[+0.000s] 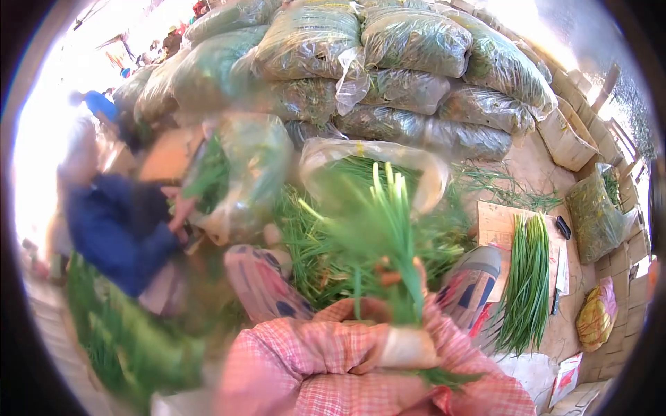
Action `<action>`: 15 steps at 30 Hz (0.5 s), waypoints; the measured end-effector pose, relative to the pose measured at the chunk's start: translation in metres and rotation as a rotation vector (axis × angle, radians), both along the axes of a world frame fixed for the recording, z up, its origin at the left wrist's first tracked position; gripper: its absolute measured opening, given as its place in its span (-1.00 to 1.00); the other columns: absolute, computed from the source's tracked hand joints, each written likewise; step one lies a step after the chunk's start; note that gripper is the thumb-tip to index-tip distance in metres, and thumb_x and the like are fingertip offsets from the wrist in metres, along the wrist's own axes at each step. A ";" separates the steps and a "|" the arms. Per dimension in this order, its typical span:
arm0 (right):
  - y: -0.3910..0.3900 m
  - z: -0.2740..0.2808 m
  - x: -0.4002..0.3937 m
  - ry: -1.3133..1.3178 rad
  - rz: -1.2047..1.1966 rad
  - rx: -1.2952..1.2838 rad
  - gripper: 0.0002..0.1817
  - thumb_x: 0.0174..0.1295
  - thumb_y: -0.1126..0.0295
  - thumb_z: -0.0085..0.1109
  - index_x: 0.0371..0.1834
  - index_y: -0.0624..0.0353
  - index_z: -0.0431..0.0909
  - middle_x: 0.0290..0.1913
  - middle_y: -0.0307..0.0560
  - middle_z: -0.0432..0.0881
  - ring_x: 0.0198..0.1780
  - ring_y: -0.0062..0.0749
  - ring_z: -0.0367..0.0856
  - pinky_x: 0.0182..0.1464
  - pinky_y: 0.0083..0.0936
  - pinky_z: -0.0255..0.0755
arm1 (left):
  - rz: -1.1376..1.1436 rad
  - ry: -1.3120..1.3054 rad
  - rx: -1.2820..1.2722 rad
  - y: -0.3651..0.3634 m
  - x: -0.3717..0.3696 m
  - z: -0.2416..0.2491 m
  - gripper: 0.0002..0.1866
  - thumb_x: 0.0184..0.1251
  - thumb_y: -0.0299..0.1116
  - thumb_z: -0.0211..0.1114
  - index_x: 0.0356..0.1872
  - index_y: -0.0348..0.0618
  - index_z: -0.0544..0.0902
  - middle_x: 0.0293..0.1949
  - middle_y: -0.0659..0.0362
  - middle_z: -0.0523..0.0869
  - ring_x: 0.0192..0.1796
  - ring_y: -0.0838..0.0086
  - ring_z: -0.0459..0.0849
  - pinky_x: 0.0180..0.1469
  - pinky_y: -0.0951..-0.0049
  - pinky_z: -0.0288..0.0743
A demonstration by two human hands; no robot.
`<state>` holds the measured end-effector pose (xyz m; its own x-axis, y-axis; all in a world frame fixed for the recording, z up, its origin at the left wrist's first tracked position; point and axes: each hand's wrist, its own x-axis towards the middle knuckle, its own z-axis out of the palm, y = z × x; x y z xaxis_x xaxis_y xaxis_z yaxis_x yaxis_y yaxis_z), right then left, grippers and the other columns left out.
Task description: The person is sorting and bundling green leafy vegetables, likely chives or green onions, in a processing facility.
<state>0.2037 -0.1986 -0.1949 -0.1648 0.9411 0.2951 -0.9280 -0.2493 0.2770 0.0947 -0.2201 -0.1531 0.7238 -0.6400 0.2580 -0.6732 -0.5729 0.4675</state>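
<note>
In front of my chest, I hold a bunch of long-leaved green onions (406, 243) with its white stalk ends pointing up and away. My right hand (391, 276) is closed around the leaves, its fingers partly hidden behind them. Below it, my left forearm crosses my body in a pink checked sleeve. At its end a pale, blurred patch appears to be my left hand (409, 348), close to the lower leaves; its fingers cannot be made out. Loose greens (326, 270) lie between my knees, in front of an opened clear plastic bag (433, 177).
Stuffed plastic sacks (312, 45) are stacked ahead. At right, a bundle of greens (528, 277) lies on cardboard (489, 218) beside a knife (560, 277) and a black object (562, 227). A co-worker (125, 222) sits at left, handling greens by another bag (253, 166).
</note>
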 end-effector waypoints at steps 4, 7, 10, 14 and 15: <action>-0.005 0.004 0.019 -0.190 -0.207 0.008 -0.46 0.15 0.33 0.14 0.17 0.25 0.21 -0.34 -0.29 0.27 -0.41 -0.72 0.24 -0.47 -0.77 0.27 | -0.008 -0.057 0.071 0.002 0.006 0.002 -0.86 -0.03 -0.29 0.13 -0.56 -0.12 0.53 -0.63 0.13 0.59 -0.48 0.24 0.64 -0.38 0.28 0.51; -0.009 0.023 0.039 -0.400 -0.398 0.017 -0.50 0.16 0.35 0.14 0.14 0.25 0.23 -0.42 -0.34 0.29 -0.48 -0.81 0.22 -0.54 -0.83 0.15 | 0.026 -0.241 0.078 -0.002 0.009 0.001 -0.82 -0.01 -0.26 0.12 -0.43 -0.10 0.56 -0.44 0.11 0.63 -0.32 0.27 0.64 -0.23 0.33 0.51; -0.024 0.010 0.087 -0.634 -0.343 0.113 -0.38 0.06 0.32 0.24 0.16 0.30 0.22 -0.40 -0.21 0.38 -0.58 -0.77 0.27 -0.61 -0.83 0.14 | 0.106 -0.483 -0.043 0.011 -0.001 0.018 -0.69 -0.01 -0.32 0.13 -0.17 -0.12 0.53 -0.22 0.04 0.60 -0.14 0.26 0.60 -0.08 0.35 0.48; -0.056 0.065 0.101 -0.967 -0.544 -0.019 -0.26 -0.06 0.32 0.31 0.20 0.34 0.18 -0.26 0.02 0.47 -0.65 -0.74 0.29 -0.69 -0.81 0.14 | 0.328 0.196 -0.464 0.091 -0.046 0.070 -0.41 0.01 -0.47 0.28 0.16 -0.17 0.33 0.01 -0.02 0.48 0.05 0.16 0.49 0.07 0.23 0.38; -0.063 0.073 0.100 -0.988 -0.627 -0.035 -0.23 -0.08 0.32 0.32 0.21 0.34 0.17 -0.22 0.07 0.48 -0.66 -0.74 0.30 -0.70 -0.80 0.14 | 0.457 0.382 -0.671 0.109 -0.061 0.060 -0.32 0.01 -0.44 0.32 0.22 -0.17 0.26 0.09 -0.01 0.43 0.12 0.17 0.44 0.13 0.20 0.34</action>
<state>0.3032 -0.2615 -0.1221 0.1877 0.9441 0.2710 -0.7017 0.3219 -0.6356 0.0341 -0.1115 -0.0932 0.9841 -0.0693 0.1636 -0.1764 -0.2721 0.9459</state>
